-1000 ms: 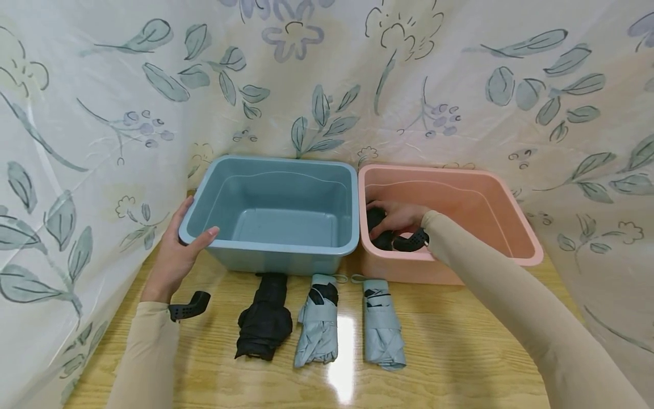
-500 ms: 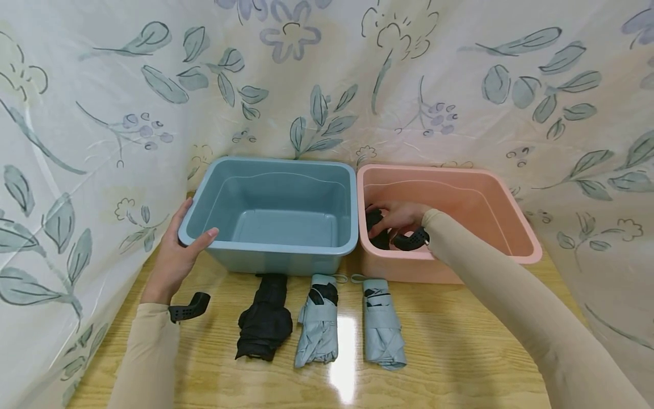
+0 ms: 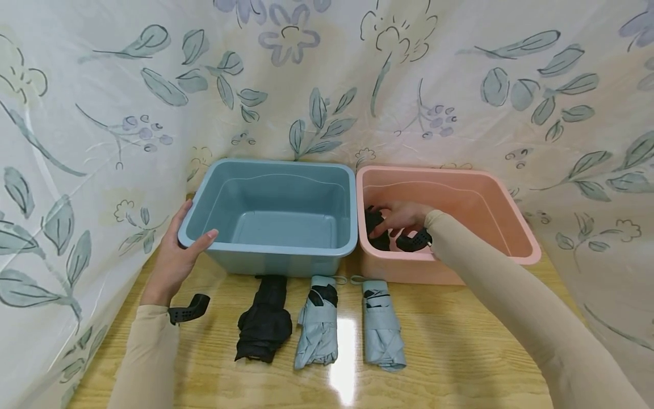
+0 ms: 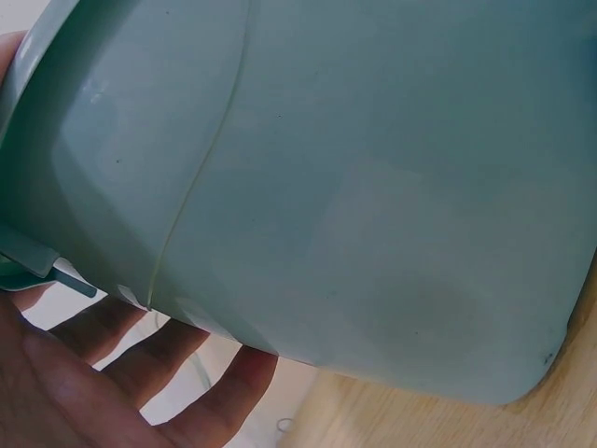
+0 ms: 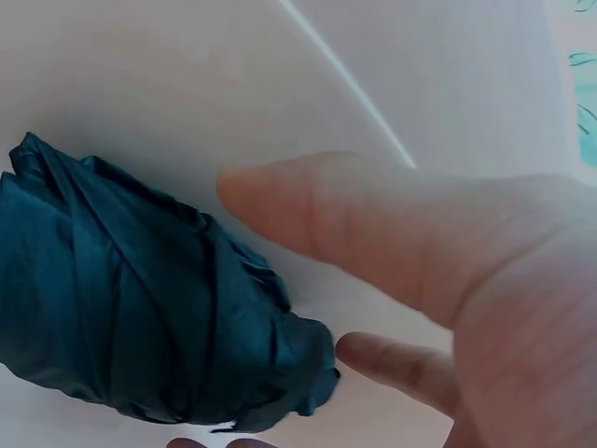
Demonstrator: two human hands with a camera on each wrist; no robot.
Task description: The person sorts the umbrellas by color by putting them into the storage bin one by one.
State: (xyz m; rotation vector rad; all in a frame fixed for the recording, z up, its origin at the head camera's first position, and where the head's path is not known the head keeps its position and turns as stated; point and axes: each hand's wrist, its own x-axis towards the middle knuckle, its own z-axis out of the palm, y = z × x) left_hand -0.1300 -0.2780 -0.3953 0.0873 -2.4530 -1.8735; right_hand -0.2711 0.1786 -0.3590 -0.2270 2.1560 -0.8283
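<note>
My left hand rests at the left front corner of a blue plastic tub, thumb by the front rim and the other fingers along the outside of its left wall. In the left wrist view those fingers lie against the wall. My right hand reaches down into a pink plastic tub. Beside it a folded black umbrella lies against the tub's left end, looking dark teal in the right wrist view. There the thumb and a finger stand extended, with a gap between thumb and umbrella.
On the wooden table in front of the tubs lie a folded black umbrella and two folded grey-blue umbrellas, one left and one right. The tubs stand side by side against a floral curtain.
My right hand has shifted slightly to the right, and more of the black umbrella in the pink tub shows beside it. The left hand stays at the blue tub's corner.
</note>
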